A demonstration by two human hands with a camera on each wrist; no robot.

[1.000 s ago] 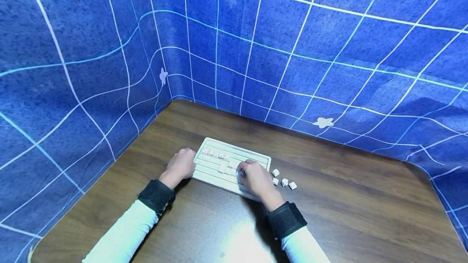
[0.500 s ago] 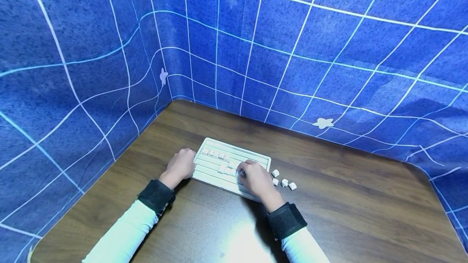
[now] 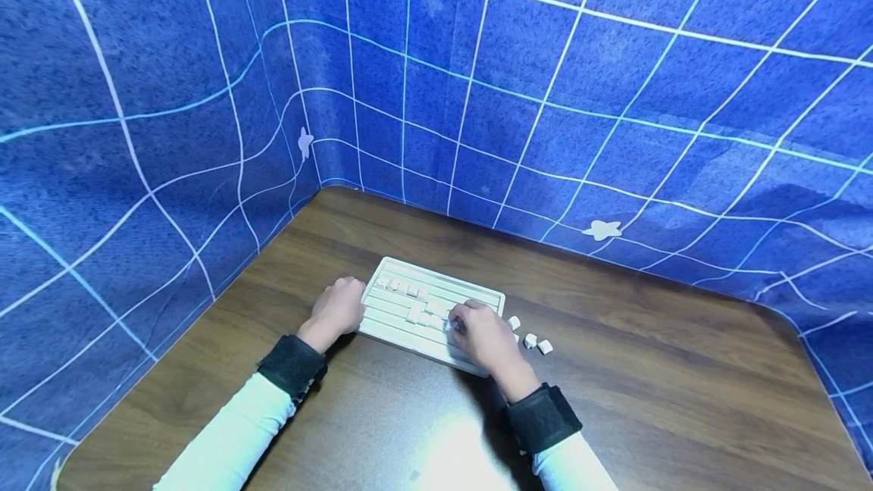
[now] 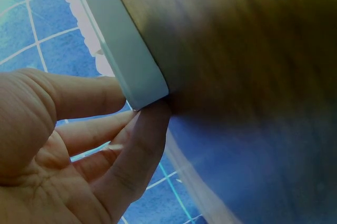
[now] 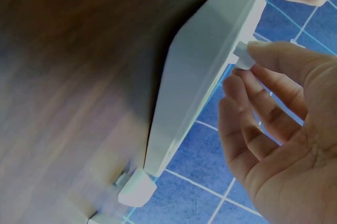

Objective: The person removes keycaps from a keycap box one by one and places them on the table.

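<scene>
A pale rectangular keycap tray (image 3: 402,337) with long raised ridges lies on the table, bearing short rows of white keycaps (image 3: 413,291). My left hand (image 3: 339,306) grips the tray's left end; in the left wrist view the thumb (image 4: 92,97) is at its upper rim and a finger curls under the corner. Over the tray's right half, my right hand (image 3: 486,334) pinches a small white keycap (image 5: 244,56) between thumb and fingertips, close above the rim in the right wrist view. The right hand hides part of the tray's right end.
Several loose white keycaps (image 3: 530,341) lie on the brown wooden table (image 3: 655,370) just right of the tray. Blue cloth (image 3: 518,97) with white lines and stars stands around the table's back and left sides.
My right hand has shifted slightly to the right, still pinching over the tray, and covers more of the nearest loose keycap. The left hand has stayed on the tray's end.
</scene>
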